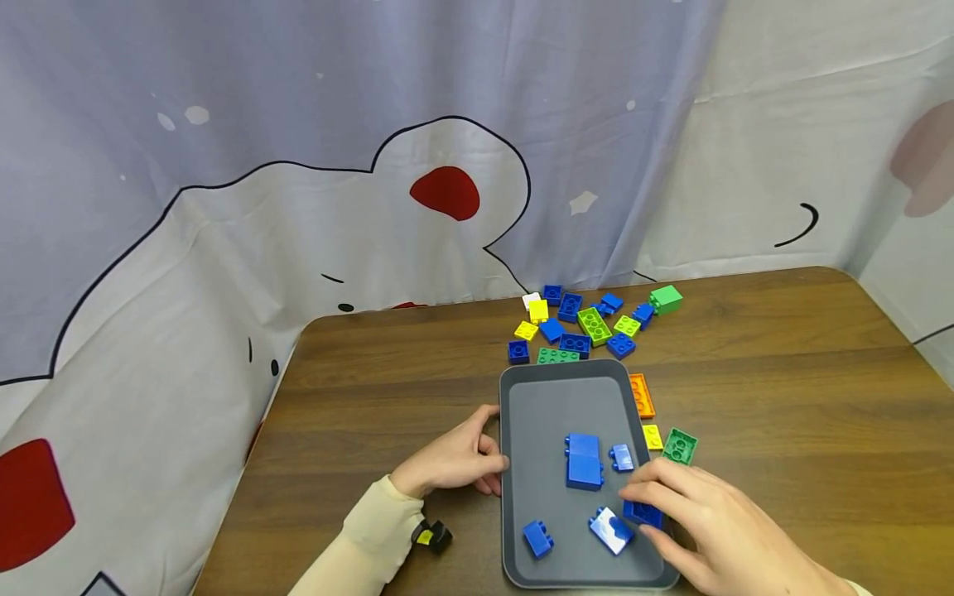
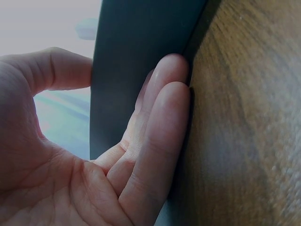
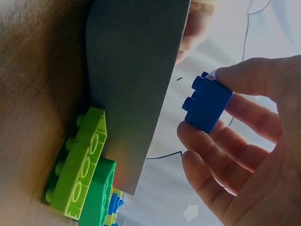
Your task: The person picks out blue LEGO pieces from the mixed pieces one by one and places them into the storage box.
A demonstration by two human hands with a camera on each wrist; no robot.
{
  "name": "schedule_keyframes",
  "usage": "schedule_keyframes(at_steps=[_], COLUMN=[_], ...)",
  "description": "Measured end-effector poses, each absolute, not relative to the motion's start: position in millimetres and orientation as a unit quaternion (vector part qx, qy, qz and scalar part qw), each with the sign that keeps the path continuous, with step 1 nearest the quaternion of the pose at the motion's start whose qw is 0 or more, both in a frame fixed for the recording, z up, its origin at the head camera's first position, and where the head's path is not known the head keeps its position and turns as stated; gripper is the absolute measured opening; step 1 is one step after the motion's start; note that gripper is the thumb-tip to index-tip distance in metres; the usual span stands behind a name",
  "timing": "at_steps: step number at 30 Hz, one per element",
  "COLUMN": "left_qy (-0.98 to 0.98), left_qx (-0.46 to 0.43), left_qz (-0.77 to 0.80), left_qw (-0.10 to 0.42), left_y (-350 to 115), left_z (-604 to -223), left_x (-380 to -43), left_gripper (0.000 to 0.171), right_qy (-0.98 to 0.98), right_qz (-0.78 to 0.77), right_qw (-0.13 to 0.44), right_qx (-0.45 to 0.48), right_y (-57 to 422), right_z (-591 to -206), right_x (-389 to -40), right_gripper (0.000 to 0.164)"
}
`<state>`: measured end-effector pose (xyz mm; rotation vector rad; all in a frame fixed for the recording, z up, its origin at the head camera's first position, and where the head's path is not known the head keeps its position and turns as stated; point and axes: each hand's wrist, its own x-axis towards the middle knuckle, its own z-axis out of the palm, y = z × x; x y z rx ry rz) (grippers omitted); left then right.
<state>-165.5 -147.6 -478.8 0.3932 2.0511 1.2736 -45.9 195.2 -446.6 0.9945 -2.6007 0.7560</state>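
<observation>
My right hand (image 1: 704, 517) pinches a blue brick (image 3: 207, 106) with studs between thumb and fingers, over the tray's right edge. In the head view the fingers partly cover this brick. The dark grey tray (image 1: 551, 406) lies lengthwise before me. At its left side, my left hand (image 1: 462, 455) grips the rim, its thumb on the edge and its fingers against the outer wall. Inside the tray are two blue bricks (image 1: 585, 461) side by side, a small blue brick (image 1: 621, 458), another blue brick (image 1: 537, 539) and a brick with a white-and-blue top (image 1: 611, 531).
Beyond the tray lie several loose bricks, among them a lime brick (image 1: 594, 327) and a green block (image 1: 666, 299). Along its right side are an orange brick (image 1: 641, 396), a yellow brick (image 1: 652, 437) and a green brick (image 1: 680, 446). A printed curtain (image 1: 335, 232) hangs behind the wooden table (image 1: 358, 372).
</observation>
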Motion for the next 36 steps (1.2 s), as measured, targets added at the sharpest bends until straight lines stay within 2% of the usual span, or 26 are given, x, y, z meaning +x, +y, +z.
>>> schedule_keyframes(at_steps=[4, 9, 14, 27, 36], left_qy=[0.790, 0.790, 0.790, 0.788, 0.787], left_qx=[0.152, 0.150, 0.150, 0.150, 0.147], left_qz=[0.487, 0.487, 0.488, 0.491, 0.494], left_qw=[0.340, 0.340, 0.340, 0.338, 0.339], left_y=[-148, -148, -147, -146, -147], left_z=[-480, -481, -481, -481, -479], left_x=[-167, -167, -167, -165, -164], left_gripper=[0.086, 0.086, 0.086, 0.085, 0.085], right_qy=[-0.910, -0.930, -0.927, -0.930, -0.925], right_qz=[0.227, 0.157, 0.162, 0.165, 0.169], right_qw=[0.116, 0.119, 0.127, 0.130, 0.159], right_qx=[0.327, 0.311, 0.314, 0.302, 0.302], right_y=[196, 197, 198, 210, 220], right_z=[-446, -449, -450, -443, -440], right_x=[-42, -38, -39, -66, -101], right_gripper=[0.063, 0.090, 0.099, 0.097, 0.086])
